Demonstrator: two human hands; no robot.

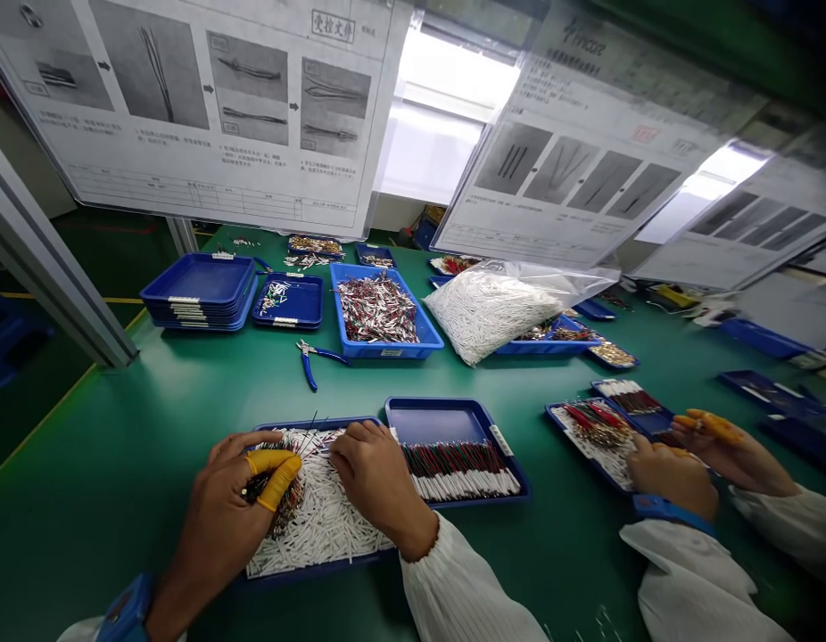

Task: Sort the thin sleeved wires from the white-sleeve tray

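Observation:
My left hand (235, 499), with yellow finger cots on thumb and forefinger, is closed around a bundle of thin dark wires (283, 499) above a blue tray (319, 571) heaped with small white tubes (326, 526). My right hand (376, 477) rests curled on the same heap, fingertips down among the tubes; whether it holds one is hidden. Just right of it, a second blue tray (446, 415) carries a neat row of red and green wires with white tubes (459, 468).
A co-worker's two hands (681, 473) in white sleeves work over small trays of wires (600, 428) at the right. Blue-handled pliers (316, 357), a tray of mixed wires (379, 312), a clear bag of white tubes (493, 308) and stacked blue trays (199, 290) sit farther back. Instruction sheets hang overhead.

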